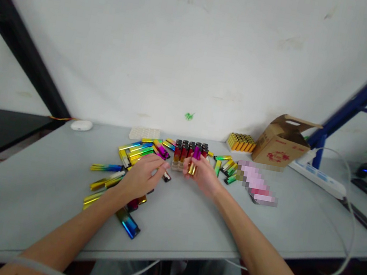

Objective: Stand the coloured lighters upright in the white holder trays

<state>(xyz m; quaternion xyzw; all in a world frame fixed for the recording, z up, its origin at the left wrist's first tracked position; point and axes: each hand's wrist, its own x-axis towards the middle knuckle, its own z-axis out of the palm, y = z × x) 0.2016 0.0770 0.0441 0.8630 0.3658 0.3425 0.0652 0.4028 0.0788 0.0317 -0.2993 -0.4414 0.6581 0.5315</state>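
Observation:
My right hand (203, 173) is closed around a purple and gold lighter (195, 159), held upright just in front of a rack (177, 167). Rows of dark red lighters (184, 151) with black tops stand in that rack. My left hand (145, 176) hovers over a loose pile of shiny yellow, green and blue lighters (134, 151); its fingers are bent together near a lighter with a black end (167, 177), and whether they hold it cannot be made out. A blue lighter (128, 223) lies near the left forearm.
Several green and yellow lighters (231, 167) lie right of the rack. Behind them are a tray of orange lighters (241, 143) and an open cardboard box (279, 145). A pink blurred item (256, 183), power strip (320, 179), white case (81, 125) and pale empty tray (144, 134) are also there.

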